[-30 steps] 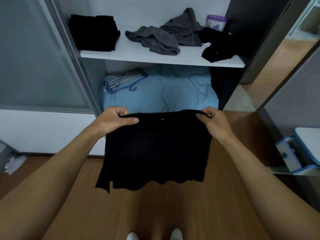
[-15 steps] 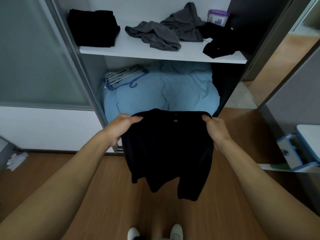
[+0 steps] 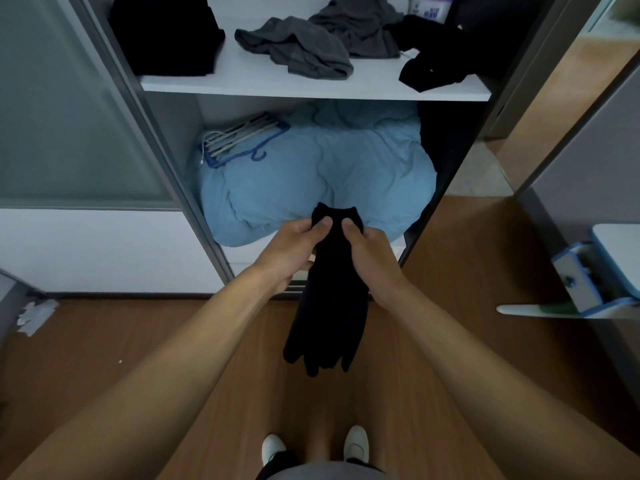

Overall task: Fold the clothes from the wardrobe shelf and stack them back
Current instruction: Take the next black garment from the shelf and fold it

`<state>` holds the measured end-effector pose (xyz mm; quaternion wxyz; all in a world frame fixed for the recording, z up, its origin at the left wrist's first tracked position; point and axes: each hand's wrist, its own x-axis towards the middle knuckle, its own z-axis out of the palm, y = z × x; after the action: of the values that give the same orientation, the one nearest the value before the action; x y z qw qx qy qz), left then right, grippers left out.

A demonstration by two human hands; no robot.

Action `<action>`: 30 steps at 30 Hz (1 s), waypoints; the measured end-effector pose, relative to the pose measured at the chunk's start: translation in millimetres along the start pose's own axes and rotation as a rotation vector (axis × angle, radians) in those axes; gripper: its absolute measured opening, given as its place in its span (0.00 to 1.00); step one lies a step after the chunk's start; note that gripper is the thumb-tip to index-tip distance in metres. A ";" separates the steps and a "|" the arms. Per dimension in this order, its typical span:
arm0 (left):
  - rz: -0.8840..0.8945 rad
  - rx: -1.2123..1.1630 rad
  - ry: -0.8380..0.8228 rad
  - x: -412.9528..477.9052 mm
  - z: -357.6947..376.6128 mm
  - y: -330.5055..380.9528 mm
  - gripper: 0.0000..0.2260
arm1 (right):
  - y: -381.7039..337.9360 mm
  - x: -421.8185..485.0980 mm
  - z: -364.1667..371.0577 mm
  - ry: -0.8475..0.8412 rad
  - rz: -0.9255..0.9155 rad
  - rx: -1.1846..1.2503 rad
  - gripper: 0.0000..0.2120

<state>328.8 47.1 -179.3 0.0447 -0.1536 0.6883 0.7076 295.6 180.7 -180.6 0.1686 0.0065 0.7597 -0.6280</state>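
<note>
Since the earlier frame, the two hands have closed together. The black garment (image 3: 329,299), previously spread between them, now hangs as one narrow bundle.

1. Grip. The left hand (image 3: 294,251) and the right hand (image 3: 370,258) sit just beside each other at the top of the garment. The fingers (image 3: 323,225) of both hands are curled and pinch the gathered upper edge.
2. Location. The garment is held in the air in front of the open wardrobe, below the shelf (image 3: 311,86) and above the wooden floor (image 3: 104,375).
3. Surroundings. A pale blue duvet (image 3: 329,174) fills the lower compartment directly behind the hands, with a bundle of hangers (image 3: 242,138) lying on its left side. On the shelf, from left to right:
   - a folded black stack (image 3: 166,32)
   - two crumpled grey garments (image 3: 298,46)
   - a crumpled black garment (image 3: 433,69) at the right end
   - a purple and white container (image 3: 429,6) at the back
4. Orientation. The long axis of the held garment runs vertically. The pinched end is uppermost and the loose end points at the floor.
5. Room. A frosted sliding door (image 3: 62,116) stands at the left. Paper scraps (image 3: 36,315) lie on the floor below it. A blue and white unit (image 3: 588,278) is at the right. The person's white shoes (image 3: 273,448) are at the bottom edge.
</note>
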 end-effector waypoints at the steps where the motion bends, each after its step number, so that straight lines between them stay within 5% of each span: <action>1: 0.010 0.009 0.019 -0.1 2.0 0.3 0.16 | 1.2 -1.6 1.3 -0.031 0.015 -0.006 0.17; 4: 0.035 0.006 0.091 -0.5 0.2 1.0 0.20 | 7.0 -5.1 -0.4 -0.102 -0.013 -0.061 0.10; 13: 0.079 0.145 0.078 -4.4 3.3 3.6 0.22 | 5.7 -14.1 -5.2 -0.093 -0.154 -0.111 0.09; 19: 0.128 0.254 0.140 1.7 -2.5 1.3 0.21 | 3.7 -21.0 -17.2 -0.338 -0.102 -0.096 0.24; 25: 0.168 0.418 -0.023 1.7 -9.5 1.3 0.15 | -2.7 -9.7 -25.7 -0.467 -0.052 -0.137 0.28; 30: 0.206 0.596 -0.094 6.7 -15.2 0.1 0.16 | -2.7 -1.1 -29.0 -0.315 -0.192 -0.377 0.26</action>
<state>324.7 31.1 -181.2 0.0477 -0.0305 0.8744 0.4819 288.8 208.1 -173.3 0.2227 -0.1950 0.8249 -0.4817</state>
